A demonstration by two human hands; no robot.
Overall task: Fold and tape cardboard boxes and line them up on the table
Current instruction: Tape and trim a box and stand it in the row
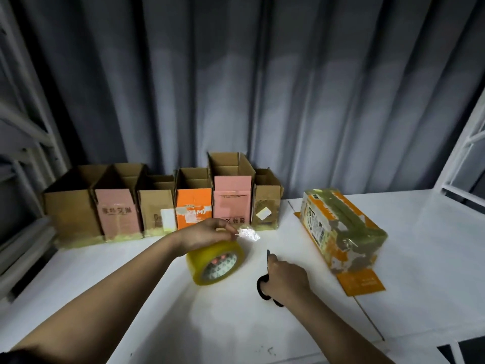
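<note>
Head view: grey curtain (236, 88) hangs behind a white desk (433, 258). Six open-topped cardboard boxes (162, 203) stand in a row along the desk's back edge, touching side by side. To the right lies an orange box (341, 229) on its side (heavily wrapped in yellowish tape), well apart from the row. Near the middle, a tape roll (216, 261) stands on edge; the left hand (207, 236) rests on it, pinching the loose tape end (248, 234). The right hand (284, 278) grips black scissors (263, 287), blade pointing away.
</note>
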